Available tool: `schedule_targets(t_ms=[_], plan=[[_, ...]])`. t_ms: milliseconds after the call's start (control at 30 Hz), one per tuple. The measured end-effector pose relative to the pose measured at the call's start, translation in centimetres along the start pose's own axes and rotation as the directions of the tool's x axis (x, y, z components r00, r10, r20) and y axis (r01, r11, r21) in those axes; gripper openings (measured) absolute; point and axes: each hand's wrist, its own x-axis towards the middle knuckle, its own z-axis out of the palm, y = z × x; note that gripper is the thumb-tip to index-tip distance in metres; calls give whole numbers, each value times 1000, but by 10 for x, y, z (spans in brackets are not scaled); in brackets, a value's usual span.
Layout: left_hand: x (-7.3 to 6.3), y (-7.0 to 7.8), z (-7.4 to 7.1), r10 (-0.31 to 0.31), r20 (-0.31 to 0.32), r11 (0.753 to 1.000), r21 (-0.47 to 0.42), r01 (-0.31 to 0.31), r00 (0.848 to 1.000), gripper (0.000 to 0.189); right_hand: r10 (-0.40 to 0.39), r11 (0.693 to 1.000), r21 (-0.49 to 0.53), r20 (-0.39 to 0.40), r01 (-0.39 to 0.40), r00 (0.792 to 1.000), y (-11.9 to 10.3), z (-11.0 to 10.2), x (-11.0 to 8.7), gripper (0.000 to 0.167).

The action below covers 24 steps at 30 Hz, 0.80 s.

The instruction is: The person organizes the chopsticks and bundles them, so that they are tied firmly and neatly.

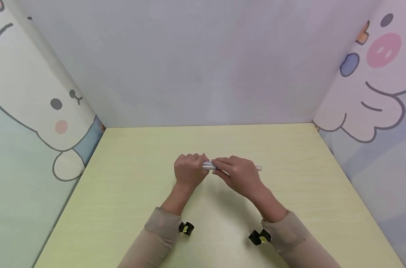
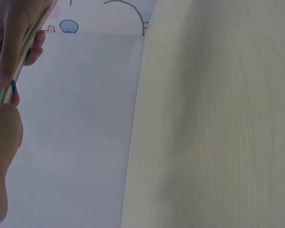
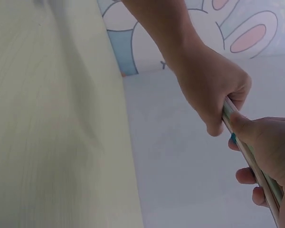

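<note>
A slim bundle of pale, straight sticks (image 1: 208,166) is held level above the table between both hands; its exact kind is hard to tell. My left hand (image 1: 189,170) grips one end of it in a fist. Close beside, my right hand (image 1: 239,174) pinches it with thumb on one side and fingers on the other, and the far end sticks out past this hand. In the right wrist view a small teal band (image 3: 233,137) shows on the bundle near the right thumb. The left wrist view shows greenish and whitish strips along the bundle (image 2: 23,54).
Below lies a light yellow wood-grain table (image 1: 129,208), with shadows of the arms on it. A plain pale wall (image 1: 203,74) stands behind, and side panels with cartoon animals (image 1: 367,93) flank the table. Small black devices (image 1: 186,228) sit at both sleeve cuffs.
</note>
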Motion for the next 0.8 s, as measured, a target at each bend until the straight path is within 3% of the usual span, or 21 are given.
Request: schedule_targets(t_ms=[267,500,800], plan=[[3,-5,-3,3,3,1000,17,-4,1000,26,32,999,26,45,-33,998,8,-4,-3,45],[4,-14,-3,-38,5,999,-1,38,999,21,80,996,25,1,-80,997,31,-16,-12,31],[3,-29,-7,18,48,995,-101,-13,999,18,92,991,104,-58,-85,994,45,-15,-23,30]])
